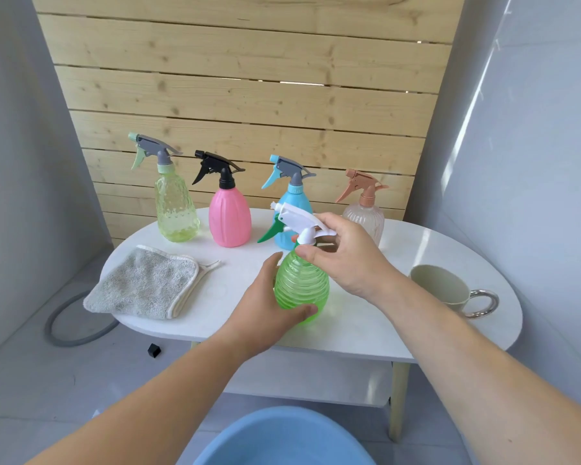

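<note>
A ribbed green spray bottle (pixel 304 285) with a white spray head and green trigger stands upright near the front of the white oval table (pixel 366 330). My left hand (pixel 265 313) grips its round body from the left, thumb across the lower front. My right hand (pixel 346 253) holds the neck just under the white head (pixel 299 218), thumb and fingers curled round it.
Behind stand a yellow-green bottle (pixel 176 213), a pink bottle (pixel 229 218), a blue bottle (pixel 291 199) and a clear bottle with a peach head (pixel 366 213). A grey cloth (pixel 145 285) lies at the left, a cup (pixel 443 288) at the right. A blue basin (pixel 282 441) sits below.
</note>
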The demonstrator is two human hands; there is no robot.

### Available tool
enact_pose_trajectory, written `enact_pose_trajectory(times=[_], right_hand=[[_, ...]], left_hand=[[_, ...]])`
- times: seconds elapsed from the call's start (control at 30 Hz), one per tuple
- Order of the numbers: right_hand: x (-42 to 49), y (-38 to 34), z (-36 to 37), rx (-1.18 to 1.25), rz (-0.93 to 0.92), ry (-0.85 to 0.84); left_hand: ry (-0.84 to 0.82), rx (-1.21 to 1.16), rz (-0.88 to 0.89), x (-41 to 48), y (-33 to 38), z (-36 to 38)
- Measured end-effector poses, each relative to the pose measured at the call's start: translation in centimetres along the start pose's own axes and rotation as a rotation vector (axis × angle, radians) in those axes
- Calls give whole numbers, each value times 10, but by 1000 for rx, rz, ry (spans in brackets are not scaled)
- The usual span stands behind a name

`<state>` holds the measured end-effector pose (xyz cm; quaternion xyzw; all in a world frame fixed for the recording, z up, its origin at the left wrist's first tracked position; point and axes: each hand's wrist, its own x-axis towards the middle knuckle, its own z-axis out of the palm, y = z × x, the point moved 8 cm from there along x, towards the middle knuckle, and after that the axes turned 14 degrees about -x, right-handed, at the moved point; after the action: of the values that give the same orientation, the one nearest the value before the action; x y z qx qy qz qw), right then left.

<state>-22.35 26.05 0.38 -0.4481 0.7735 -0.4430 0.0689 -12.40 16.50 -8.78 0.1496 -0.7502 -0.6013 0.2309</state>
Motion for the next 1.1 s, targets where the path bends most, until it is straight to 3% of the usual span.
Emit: enact_pose_trajectory(times=[0.2, 0.33, 0.67, 0.87, 1.1], right_hand=[[-3, -13, -10, -160, -32, 62], [-4, -20, -36, -122, -19, 113], [7, 5, -172, -161, 62, 319], [30, 65, -218, -181, 152, 372], [42, 140, -219, -163, 251, 354]], left_hand=[[84, 52, 21, -1, 5, -5], [121, 30, 65, 9, 29, 4], [-81, 66, 142, 88, 111, 111], [-163, 139, 45, 154, 95, 173], [-281, 123, -234, 169, 60, 214]])
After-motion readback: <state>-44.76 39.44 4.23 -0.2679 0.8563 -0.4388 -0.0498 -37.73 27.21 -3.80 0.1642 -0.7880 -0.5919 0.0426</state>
